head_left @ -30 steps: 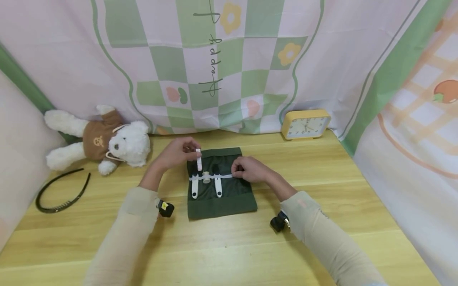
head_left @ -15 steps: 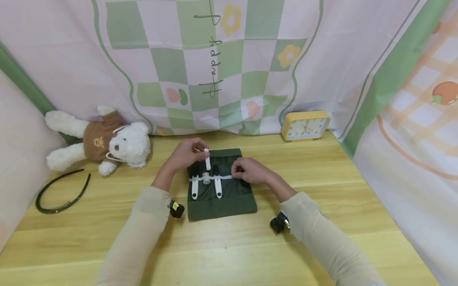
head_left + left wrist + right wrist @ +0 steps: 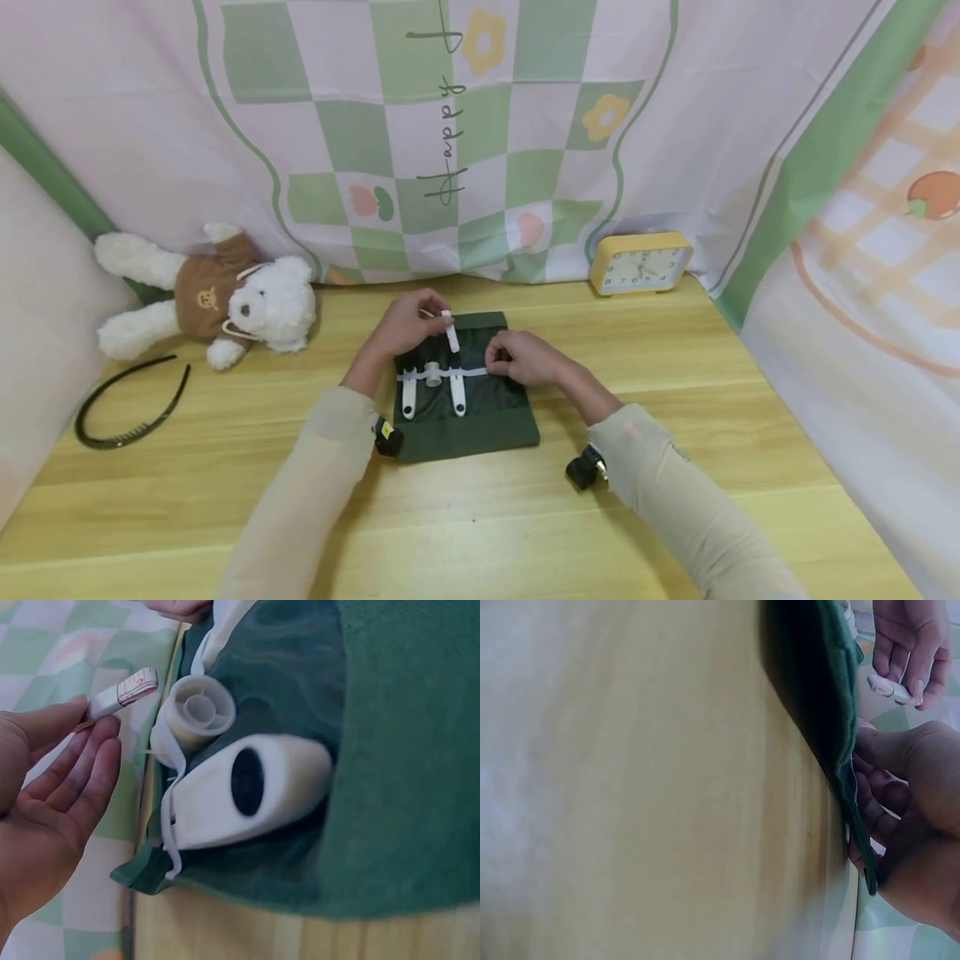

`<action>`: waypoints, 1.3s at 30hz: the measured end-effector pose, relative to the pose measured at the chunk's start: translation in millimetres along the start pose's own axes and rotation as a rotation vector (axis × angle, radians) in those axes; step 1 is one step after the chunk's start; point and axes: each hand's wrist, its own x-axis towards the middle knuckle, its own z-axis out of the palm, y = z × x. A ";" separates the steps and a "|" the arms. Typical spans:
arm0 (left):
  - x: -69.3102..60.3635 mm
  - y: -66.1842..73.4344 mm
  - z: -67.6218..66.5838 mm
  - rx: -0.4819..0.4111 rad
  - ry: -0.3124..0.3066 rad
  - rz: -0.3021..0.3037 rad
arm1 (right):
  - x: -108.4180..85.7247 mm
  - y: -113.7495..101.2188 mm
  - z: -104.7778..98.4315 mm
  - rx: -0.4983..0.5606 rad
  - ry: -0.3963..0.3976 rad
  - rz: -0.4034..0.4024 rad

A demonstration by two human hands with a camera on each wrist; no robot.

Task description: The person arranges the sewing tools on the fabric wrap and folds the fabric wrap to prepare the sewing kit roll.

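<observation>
My left hand pinches a folded tape measure, white with red marks, between thumb and fingertips. It is held above the upper part of a dark green cloth pouch, which lies unfolded on the table. A white elastic band runs across the pouch. My right hand pinches the band near the pouch's right edge; its fingertips are partly hidden. Under the band sit a pale spool and two white-handled tools, each with a black dot; their kind is unclear.
A white plush dog in a brown top lies at the back left, with a black headband in front of it. At the back right stands a yellow clock. A printed curtain hangs behind the wooden table.
My left hand has moved right over the pouch, carrying the tape measure from above the left tool toward the right one. My right hand stays in place.
</observation>
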 end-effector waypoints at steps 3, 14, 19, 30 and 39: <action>2.7 -0.2 4.9 0.008 0.000 0.005 | -0.7 0.0 -0.3 -0.005 0.003 -0.004; 7.2 -1.5 16.0 0.015 -0.055 -0.001 | 0.7 0.2 0.2 -0.010 0.018 -0.029; 7.8 0.3 21.8 0.029 -0.084 0.011 | -0.6 0.0 -0.3 -0.003 0.024 -0.045; 8.8 5.5 30.5 0.152 -0.150 -0.006 | 0.3 0.1 0.4 0.001 0.013 -0.039; 9.5 2.3 32.8 0.165 -0.215 -0.007 | 0.1 0.6 2.0 0.017 0.008 -0.019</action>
